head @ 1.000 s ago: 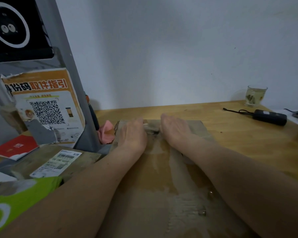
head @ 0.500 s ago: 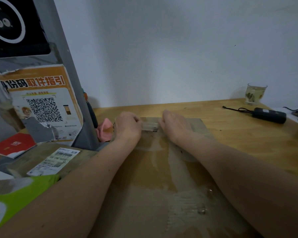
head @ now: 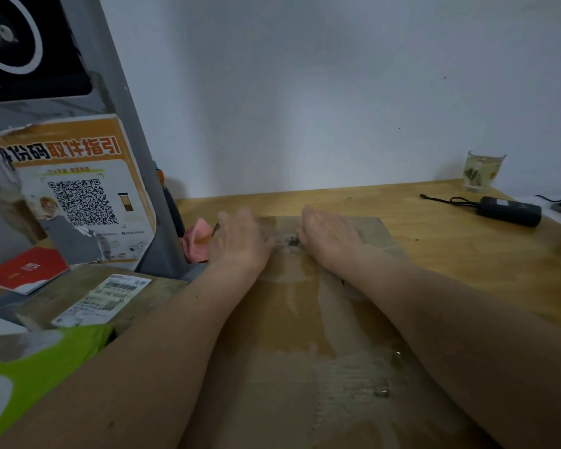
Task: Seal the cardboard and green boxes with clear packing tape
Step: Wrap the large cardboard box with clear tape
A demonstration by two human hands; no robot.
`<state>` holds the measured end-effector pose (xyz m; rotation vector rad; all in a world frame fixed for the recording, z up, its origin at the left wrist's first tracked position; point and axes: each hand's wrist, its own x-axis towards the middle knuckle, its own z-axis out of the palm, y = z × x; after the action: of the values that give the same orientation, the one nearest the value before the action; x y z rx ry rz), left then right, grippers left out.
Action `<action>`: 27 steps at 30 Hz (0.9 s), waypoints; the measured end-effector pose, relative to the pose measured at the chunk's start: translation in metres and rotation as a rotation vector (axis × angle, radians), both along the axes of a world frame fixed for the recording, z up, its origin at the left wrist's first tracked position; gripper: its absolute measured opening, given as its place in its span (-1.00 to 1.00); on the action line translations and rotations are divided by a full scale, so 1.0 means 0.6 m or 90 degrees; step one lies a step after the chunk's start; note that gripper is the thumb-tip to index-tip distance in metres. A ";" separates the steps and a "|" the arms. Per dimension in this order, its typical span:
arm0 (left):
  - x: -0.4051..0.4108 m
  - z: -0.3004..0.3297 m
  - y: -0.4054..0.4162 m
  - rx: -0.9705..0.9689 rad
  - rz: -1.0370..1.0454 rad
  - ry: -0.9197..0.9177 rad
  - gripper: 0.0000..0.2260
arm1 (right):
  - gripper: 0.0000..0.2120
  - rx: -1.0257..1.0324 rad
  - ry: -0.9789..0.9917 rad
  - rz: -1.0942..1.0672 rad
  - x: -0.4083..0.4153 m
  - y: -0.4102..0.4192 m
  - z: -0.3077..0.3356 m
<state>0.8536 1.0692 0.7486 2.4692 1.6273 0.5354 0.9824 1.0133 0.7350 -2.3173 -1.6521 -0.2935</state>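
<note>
A large brown cardboard box [head: 292, 377] lies in front of me on the wooden table, with glossy clear tape [head: 302, 286] running along its middle seam. My left hand [head: 240, 241] lies flat on the box's far end, left of the seam, fingers straight. My right hand [head: 327, 234] presses flat on the far end, right of the seam. A short gap of taped seam shows between the two hands. A green box [head: 30, 374] sits at the near left, partly under my left forearm.
A second cardboard box with a shipping label [head: 101, 296] sits left. A grey stand with a QR poster [head: 78, 196] rises behind it. A pink cloth [head: 196, 238], a red booklet [head: 26, 270], a black device with cord [head: 509, 215] and a glass [head: 483, 170] stand around.
Both hands went from flat to curled at the far end, and now lie flat again, slightly farther forward over the box edge. The camera view shifted a little.
</note>
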 end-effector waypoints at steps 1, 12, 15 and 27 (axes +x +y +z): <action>-0.007 -0.003 0.004 -0.009 0.022 -0.010 -0.58 | -0.90 -0.006 0.004 0.003 0.000 0.000 0.001; -0.021 0.009 -0.054 -0.077 -0.320 0.130 -0.48 | -0.84 0.002 0.012 -0.009 -0.006 -0.010 0.009; -0.013 -0.009 -0.061 -0.143 -0.279 0.294 -0.22 | -0.76 0.013 0.028 -0.038 -0.009 -0.012 0.004; -0.016 -0.026 -0.046 -0.093 -0.316 0.280 -0.35 | -0.54 -0.172 0.168 0.217 -0.047 -0.081 0.019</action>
<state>0.8440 1.0414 0.7331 2.8565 1.0269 -0.1955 0.9542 0.9649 0.7462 -2.0803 -1.9987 0.3103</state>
